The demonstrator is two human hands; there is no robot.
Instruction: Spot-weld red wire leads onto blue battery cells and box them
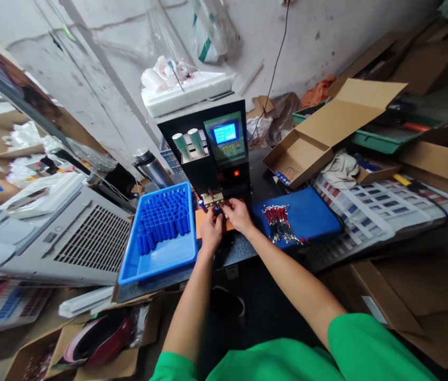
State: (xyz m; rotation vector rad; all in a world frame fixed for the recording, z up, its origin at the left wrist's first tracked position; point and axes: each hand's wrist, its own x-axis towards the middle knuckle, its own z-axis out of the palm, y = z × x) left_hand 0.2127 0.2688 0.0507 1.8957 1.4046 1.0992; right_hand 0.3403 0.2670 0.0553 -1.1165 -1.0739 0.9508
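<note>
A black machine [224, 138] with a lit blue screen stands at the centre, two silver-green cylinders on its front. Below its metal head [212, 198], my left hand [211, 227] is closed on a small blue cell [217, 210]. My right hand [237, 214] is pinched close beside that cell, at the right of the head; what its fingertips hold is too small to name. Another blue cell [202, 205] stands just left of the head. An orange surface [227, 224] lies beneath the hands.
Many blue cells [164, 214] stand in a blue tray [156, 274] at the left. Red and black wires [280, 222] lie on a blue pad [314, 211] at the right. Behind the pad is an open cardboard box [307, 153]. A flask [153, 168] stands behind the tray.
</note>
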